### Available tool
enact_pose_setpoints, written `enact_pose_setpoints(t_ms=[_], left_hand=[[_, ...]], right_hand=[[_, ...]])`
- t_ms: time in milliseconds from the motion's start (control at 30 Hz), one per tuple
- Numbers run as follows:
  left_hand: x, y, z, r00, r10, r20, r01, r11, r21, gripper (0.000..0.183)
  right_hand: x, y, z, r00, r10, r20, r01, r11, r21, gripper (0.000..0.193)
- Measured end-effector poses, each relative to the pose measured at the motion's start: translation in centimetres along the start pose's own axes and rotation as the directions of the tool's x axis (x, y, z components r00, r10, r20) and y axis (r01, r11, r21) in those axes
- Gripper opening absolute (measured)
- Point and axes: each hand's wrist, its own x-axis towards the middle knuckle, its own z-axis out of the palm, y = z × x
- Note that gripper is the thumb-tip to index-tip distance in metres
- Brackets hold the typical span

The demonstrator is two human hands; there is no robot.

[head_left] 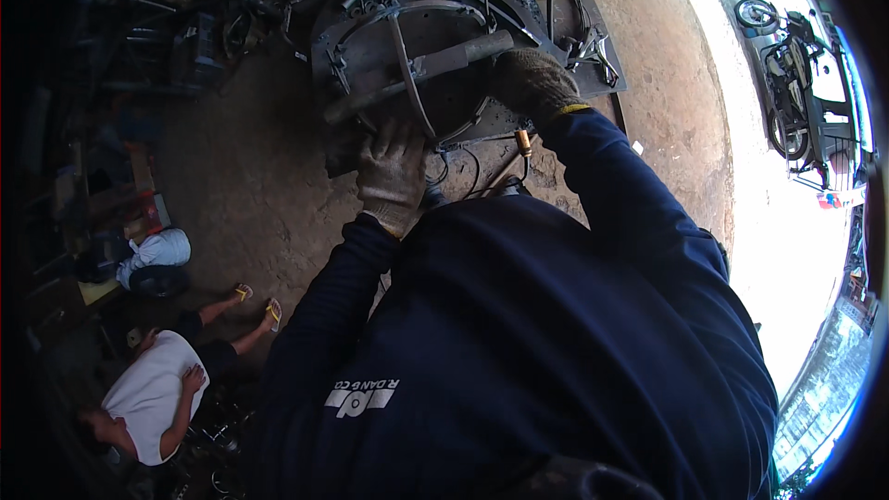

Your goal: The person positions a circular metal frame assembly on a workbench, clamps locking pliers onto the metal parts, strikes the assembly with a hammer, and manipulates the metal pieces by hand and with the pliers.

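Both my hands wear grey knitted work gloves. A thick round metal bar (444, 61) with a wider sleeve lies slantwise across a round metal frame (347, 32) of curved rods. One curved flat strip (404, 60) arches over the bar. My left hand (394, 167) rests at the near left edge of the frame, just below the bar, its fingers stretched forward. Beside the bar's right end is my right hand (535, 85), fingers bent toward the frame. Shadow hides its fingertips, so its grip cannot be made out.
The frame lies on a dark metal worktop (326, 48) strewn with metal pieces. A copper-coloured fitting (524, 142) on a black cable is close to my right forearm. At lower left a person (162, 393) sits or reclines. Motorcycles (787, 83) stand outside at right.
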Motion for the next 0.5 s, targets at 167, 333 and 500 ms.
enact_pose_setpoints(t_ms=[167,333,500], left_hand=[[1.0,0.4,-0.5,0.994,0.043,0.103,-0.057,0.988,0.143,0.042],[1.0,1.1,-1.0,0.982,-0.036,0.187,0.005,0.987,0.16,0.042],[1.4,2.2,-1.3,0.967,-0.061,0.246,0.008,0.978,0.209,0.043]], right_hand=[[-1.1,-0.4,0.3,0.99,-0.043,-0.138,0.043,0.999,-0.008,0.048],[-3.0,-0.9,-0.6,0.984,-0.137,-0.114,0.132,0.99,-0.055,0.041],[-1.7,-1.4,-0.3,0.998,0.014,0.056,-0.014,1.0,-0.001,0.042]])
